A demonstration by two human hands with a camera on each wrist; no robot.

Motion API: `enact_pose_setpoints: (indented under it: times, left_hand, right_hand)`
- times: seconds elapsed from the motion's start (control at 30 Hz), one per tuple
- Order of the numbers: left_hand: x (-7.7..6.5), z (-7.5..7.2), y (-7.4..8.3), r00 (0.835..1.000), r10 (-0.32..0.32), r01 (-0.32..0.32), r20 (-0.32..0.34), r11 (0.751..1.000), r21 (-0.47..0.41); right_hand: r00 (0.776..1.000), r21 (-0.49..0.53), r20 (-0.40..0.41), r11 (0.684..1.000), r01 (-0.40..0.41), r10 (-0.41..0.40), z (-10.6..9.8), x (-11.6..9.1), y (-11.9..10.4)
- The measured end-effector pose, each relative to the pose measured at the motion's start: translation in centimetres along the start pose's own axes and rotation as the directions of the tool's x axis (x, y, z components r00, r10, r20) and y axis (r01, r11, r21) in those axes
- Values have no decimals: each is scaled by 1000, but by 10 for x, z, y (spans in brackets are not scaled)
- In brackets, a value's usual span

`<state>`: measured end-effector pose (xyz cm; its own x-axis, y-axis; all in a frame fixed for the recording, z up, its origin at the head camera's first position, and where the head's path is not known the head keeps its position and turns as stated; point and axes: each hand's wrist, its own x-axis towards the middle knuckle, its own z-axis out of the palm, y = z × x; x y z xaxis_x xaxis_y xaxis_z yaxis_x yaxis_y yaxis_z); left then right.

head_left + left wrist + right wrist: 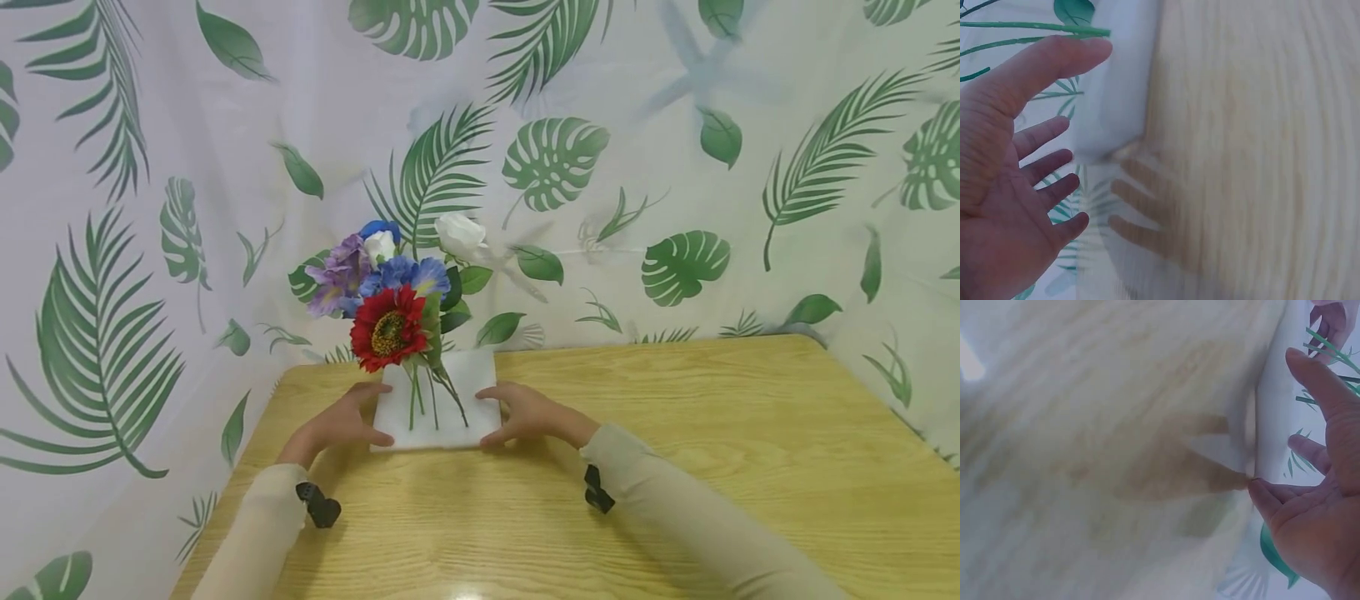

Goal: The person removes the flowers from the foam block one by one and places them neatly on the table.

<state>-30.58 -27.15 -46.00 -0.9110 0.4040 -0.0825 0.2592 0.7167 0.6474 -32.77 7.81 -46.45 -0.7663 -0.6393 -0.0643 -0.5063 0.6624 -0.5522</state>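
A white foam block lies near the table's far left part with several artificial flowers on green stems standing in it. Among the blooms are a red sunflower, blue petals, a purple flower and a white rose. My left hand is at the block's left side, fingers spread, with the thumb over its near edge in the left wrist view. On the opposite side, my right hand has its thumb and fingers apart, fingertips right at the block's edge. Both hands frame the block.
The wood-grain table reaches far to the right and towards me. Behind it and at the left hangs a white cloth printed with green leaves. Black wrist devices sit at both cuffs.
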Motion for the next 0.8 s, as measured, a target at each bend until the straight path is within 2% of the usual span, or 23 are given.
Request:
enact_pose_setpoints:
  times: [0.13,0.27,0.33,0.47,0.53,0.63,0.7,0.8]
  left_hand:
    - [7,4,2,998,63,-63,-18,997,-33]
    - [12,7,1,997,74,-75,-14,997,-26]
    - [13,7,1,997,70,-71,-15,997,-7]
    - [13,6,1,998,57,-57,-10,998,8]
    - [13,5,2,999,55,-55,-3,998,12]
    - [14,5,2,999,52,-52,3,998,24]
    - [15,4,3,999,51,-51,7,998,41]
    - [16,4,2,999,47,-47,9,997,53]
  right_hand:
    - [1000,-34,15,999,0,0,-5,1,0]
    - [999,-55,-19,998,36,-37,-12,-1,-4]
    - [997,-30,-54,998,59,-61,-16,-2,-7]
    - [986,113,-114,984,135,-122,-21,-2,-13]
    - [980,227,-132,957,179,-152,-23,-1,-17]
    - [972,382,-151,896,226,-180,-26,0,-23]
    - [973,458,-148,860,225,-175,-25,3,-27]
    - [979,532,-133,822,202,-154,-22,5,-33]
